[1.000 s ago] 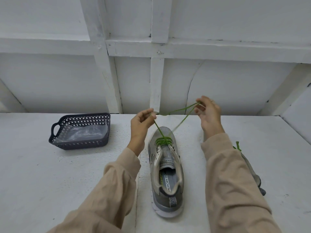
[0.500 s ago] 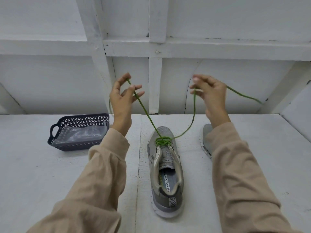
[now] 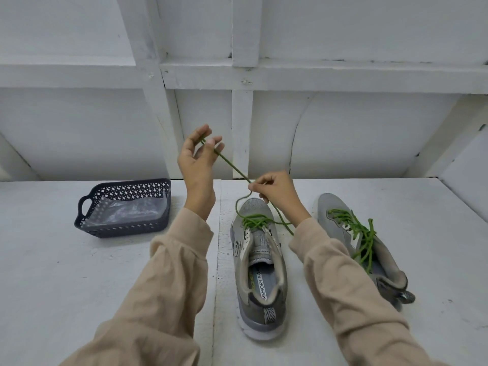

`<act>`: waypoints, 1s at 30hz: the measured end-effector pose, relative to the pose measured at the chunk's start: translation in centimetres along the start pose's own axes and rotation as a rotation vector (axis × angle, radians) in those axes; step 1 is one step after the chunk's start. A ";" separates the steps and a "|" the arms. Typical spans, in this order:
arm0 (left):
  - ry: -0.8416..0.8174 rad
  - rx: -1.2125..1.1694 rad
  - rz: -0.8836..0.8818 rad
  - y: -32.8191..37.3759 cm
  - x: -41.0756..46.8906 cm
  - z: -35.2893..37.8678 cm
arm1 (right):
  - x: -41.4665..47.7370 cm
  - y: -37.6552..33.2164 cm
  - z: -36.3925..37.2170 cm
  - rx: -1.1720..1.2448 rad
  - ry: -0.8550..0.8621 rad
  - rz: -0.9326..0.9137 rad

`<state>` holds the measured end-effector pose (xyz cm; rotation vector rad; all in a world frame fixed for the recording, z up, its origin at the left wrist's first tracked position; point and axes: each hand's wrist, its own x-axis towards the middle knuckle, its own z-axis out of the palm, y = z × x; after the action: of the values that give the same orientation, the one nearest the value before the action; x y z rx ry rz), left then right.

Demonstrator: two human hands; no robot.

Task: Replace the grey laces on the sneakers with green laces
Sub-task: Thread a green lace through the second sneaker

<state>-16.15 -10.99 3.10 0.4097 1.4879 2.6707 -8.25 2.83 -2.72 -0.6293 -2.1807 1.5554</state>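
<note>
1. Green cord lace [image 3: 230, 165]: one strand runs taut on a slant from my left fingertips down to my right fingertips.
2. Left hand [image 3: 196, 167]: raised, the higher of the two. Its fingertips [image 3: 211, 143] pinch the upper end of the strand. The remaining fingers are lightly curved and a little spread. I cannot tell exactly which digits do the pinching.
3. Right hand [image 3: 277, 191]: lower, and to the right of the left fingers. Its fingers [image 3: 260, 184] are curled close together and pinch the same strand at its lower end.
4. Below my right fingers the lace drops in a slack loop to the crossed green rows at the toe end of the shoe. Another strand leaves those rows and passes beneath my right wrist, off the shoe's right side.
5. Grey sneaker [image 3: 260, 260]: directly below my right fingers, flat on the white table [image 3: 66, 286], toe away from me. The green rows sit at the toe end, and the insole print reads "MEMORY FOA".
6. Second sneaker [image 3: 340, 207]: right of my right fingers, beside that forearm and apart from the first shoe. The second lace [image 3: 361, 233], also green, trails loose ends over the shoe's opening.
7. Dark basket [image 3: 87, 207]: left of my left fingers, well apart, with a clear plastic bag [image 3: 126, 213] inside.
8. Beige sleeves [image 3: 171, 273] cover both forearms to the wrist.
</note>
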 end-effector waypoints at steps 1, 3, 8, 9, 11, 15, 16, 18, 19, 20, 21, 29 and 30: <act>0.023 -0.019 0.018 0.3 0.3 -0.1 | 0.0 1.1 -0.3 -0.052 0.025 0.026; 0.058 -0.051 0.069 0.9 0.9 -0.3 | -0.2 3.6 -1.0 -0.111 0.086 0.099; 0.167 -0.103 0.213 3.0 2.0 -0.6 | -0.7 6.6 -1.7 0.020 0.153 0.220; 0.193 -0.121 0.239 3.4 2.2 -0.7 | -0.6 6.7 -1.7 0.008 0.166 0.218; 0.232 -0.143 0.291 4.1 2.6 -0.9 | -0.5 6.8 -1.6 -0.002 0.172 0.226; 0.267 -0.076 0.376 4.5 2.1 -1.3 | -0.3 7.6 -1.7 -0.072 0.173 0.237; 0.255 -0.050 0.364 4.2 2.0 -1.4 | -0.3 7.7 -1.7 -0.085 0.167 0.234; 0.201 0.040 0.277 3.1 1.9 -1.7 | -0.2 7.4 -1.9 -0.083 0.161 0.226; 0.167 0.107 0.206 2.4 1.8 -1.9 | -0.2 6.9 -2.0 -0.068 0.173 0.211; 0.130 0.180 0.131 1.6 1.6 -2.0 | -0.1 6.0 -2.1 -0.027 0.194 0.193; 0.091 0.256 0.063 0.8 1.3 -2.1 | -0.1 5.0 -2.2 0.049 0.215 0.173; -0.393 0.609 -0.064 -3.6 -2.3 1.2 | -1.6 -4.6 -3.0 0.532 0.082 -0.024; -0.427 0.660 -0.038 -3.9 -2.5 1.6 | -1.7 -5.2 -3.0 0.547 0.070 -0.041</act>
<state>-13.64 -8.01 0.16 0.8954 2.1294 1.8213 -5.91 2.69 3.05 -0.4459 -1.5941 1.9574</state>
